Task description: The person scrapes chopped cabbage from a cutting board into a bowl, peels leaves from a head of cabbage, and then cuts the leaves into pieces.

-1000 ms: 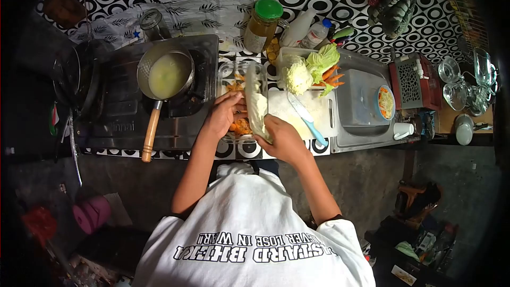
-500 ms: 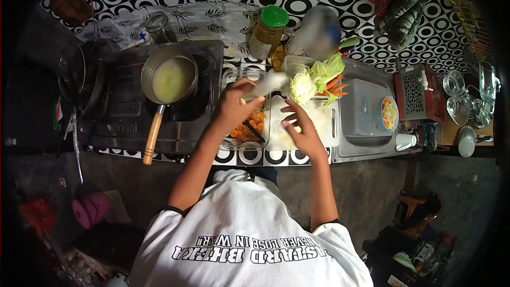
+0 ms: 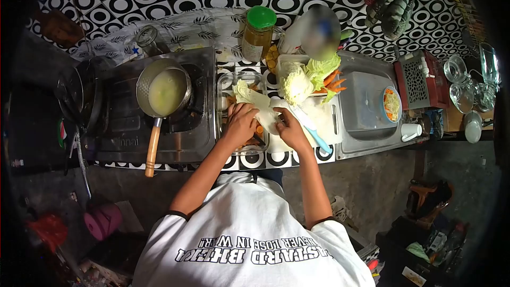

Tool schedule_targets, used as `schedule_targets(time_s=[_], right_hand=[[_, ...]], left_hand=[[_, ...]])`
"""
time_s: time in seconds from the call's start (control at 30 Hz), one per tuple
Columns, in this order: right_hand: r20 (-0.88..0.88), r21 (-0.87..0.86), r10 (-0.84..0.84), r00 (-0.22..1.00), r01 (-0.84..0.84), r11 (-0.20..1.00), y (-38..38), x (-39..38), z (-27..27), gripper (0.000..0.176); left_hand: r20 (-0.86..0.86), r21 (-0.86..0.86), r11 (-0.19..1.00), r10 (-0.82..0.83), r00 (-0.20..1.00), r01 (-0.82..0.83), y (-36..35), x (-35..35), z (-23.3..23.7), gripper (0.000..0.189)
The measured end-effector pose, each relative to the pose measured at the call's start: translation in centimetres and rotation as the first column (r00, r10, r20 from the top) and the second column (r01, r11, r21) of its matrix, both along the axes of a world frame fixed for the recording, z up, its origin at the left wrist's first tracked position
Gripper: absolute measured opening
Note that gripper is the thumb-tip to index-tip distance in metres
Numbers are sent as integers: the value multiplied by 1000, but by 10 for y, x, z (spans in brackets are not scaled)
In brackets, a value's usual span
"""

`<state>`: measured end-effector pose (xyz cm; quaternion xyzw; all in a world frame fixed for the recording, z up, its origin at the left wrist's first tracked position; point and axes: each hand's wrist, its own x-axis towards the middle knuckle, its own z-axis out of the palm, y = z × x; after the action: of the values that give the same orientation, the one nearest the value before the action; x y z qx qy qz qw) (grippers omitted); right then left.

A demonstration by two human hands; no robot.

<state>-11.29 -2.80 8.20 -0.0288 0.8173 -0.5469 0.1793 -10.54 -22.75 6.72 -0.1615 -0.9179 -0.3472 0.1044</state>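
My left hand (image 3: 242, 123) is closed on a large pale cabbage leaf (image 3: 259, 105), held over the glass container (image 3: 264, 146) of cut carrots. My right hand (image 3: 290, 129) pinches the leaf's right edge, above the left part of the white cutting board (image 3: 328, 111). Beside the right hand, a knife (image 3: 319, 139) with a light blue handle lies across the board. Just behind it sit a cut cabbage head (image 3: 298, 88), green leafy vegetable (image 3: 325, 70) and whole carrots (image 3: 333, 81). My fingers and the leaf hide part of the container.
On the stove at left stands a saucepan (image 3: 169, 91) of pale liquid, its wooden handle (image 3: 152, 151) jutting past the counter edge. A green-lidded jar (image 3: 259, 34) stands at the back. To the right are the sink (image 3: 366, 103), a bowl of shredded vegetables (image 3: 392, 104) and a white cup (image 3: 410, 132).
My left hand has lowered the leaf toward the container, and it now lies flatter. My right hand, open before, has moved left and closed on its edge. The knife shows more plainly.
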Motion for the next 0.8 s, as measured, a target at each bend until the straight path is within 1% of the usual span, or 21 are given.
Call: schedule_targets(time_s=[0.03, 0.07, 0.1, 0.13, 0.17, 0.2, 0.23, 0.3, 0.33, 0.37, 0.43, 0.47, 0.5, 0.57, 0.6, 0.63, 0.7, 0.73, 0.77, 0.8], right_hand=[[-1, -2, -5, 1000, 5, 1000, -3, -1, 14, 46], [-2, 71, 9, 1000, -9, 997, -5, -3, 29, 46], [-2, 145, 23, 1000, -23, 989, -7, -5, 40, 47], [-3, 145, 23, 1000, -22, 989, -7, -8, 38, 47], [-99, 217, 91, 991, -68, 974, -6, -12, 34, 48], [-188, 291, 167, 968, -108, 951, -7, -15, 34, 48], [-188, 291, 174, 967, -114, 950, -8, -18, 35, 48], [-124, 340, 248, 961, -193, 920, -9, -21, 38, 50], [-123, 337, 255, 959, -202, 920, -10, -21, 38, 50], [-127, 344, 263, 956, -207, 916, -10, -22, 38, 49], [-143, 345, 271, 952, -209, 915, -8, -26, 37, 49], [-130, 307, 258, 957, -208, 929, -6, -26, 32, 48], [-119, 269, 244, 962, -206, 941, -5, -27, 29, 48], [-152, 280, 231, 961, -182, 942, -3, -29, 20, 48], [-177, 294, 219, 960, -161, 942, -5, -30, 23, 48], [-178, 293, 218, 959, -160, 943, -6, -31, 25, 48], [1, 243, 113, 994, -110, 964, -7, -30, 29, 45], [4, 246, 116, 993, -114, 963, -5, -30, 18, 45], [-105, 172, 66, 992, -47, 984, -2, -28, -2, 45], [-208, 90, 9, 978, 10, 996, -2, -28, -10, 44]], left_hand=[[8, 15, 1000, 17, 1000, -17, -2, -2, 3, 32], [52, -8, 1000, 19, 998, -19, -5, -5, 6, 38], [49, -9, 1000, 15, 999, -15, -6, -11, 5, 38], [119, 4, 999, 44, 992, -45, -7, -17, 0, 37], [188, 16, 997, 76, 979, -80, -8, -22, -5, 38], [212, -36, 995, 98, 972, -92, -7, -28, -7, 39], [212, -37, 994, 104, 972, -99, -7, -33, -9, 39], [443, -200, 977, 162, 882, -79, -4, -43, -12, 50], [501, -233, 972, 142, 853, -25, -5, -49, -6, 58], [501, -237, 971, 150, 852, -32, -3, -54, 0, 58], [691, -258, 966, 188, 698, -4, 0, -63, 13, 63], [478, -485, 874, 284, 831, -20, 2, -67, -18, 67], [470, -490, 872, 286, 835, -23, 3, -68, -28, 67], [539, -415, 901, 354, 764, -125, 9, -67, -38, 69], [579, -416, 902, 358, 733, -112, 9, -69, -43, 70], [577, -417, 902, 358, 734, -112, 10, -70, -48, 70], [577, -386, 909, 371, 728, -157, 10, -69, -58, 67], [580, -383, 910, 371, 725, -159, 10, -68, -58, 67], [551, -431, 891, 384, 741, -141, 9, -67, -58, 66], [520, -477, 870, 395, 757, -127, 8, -67, -59, 64]])
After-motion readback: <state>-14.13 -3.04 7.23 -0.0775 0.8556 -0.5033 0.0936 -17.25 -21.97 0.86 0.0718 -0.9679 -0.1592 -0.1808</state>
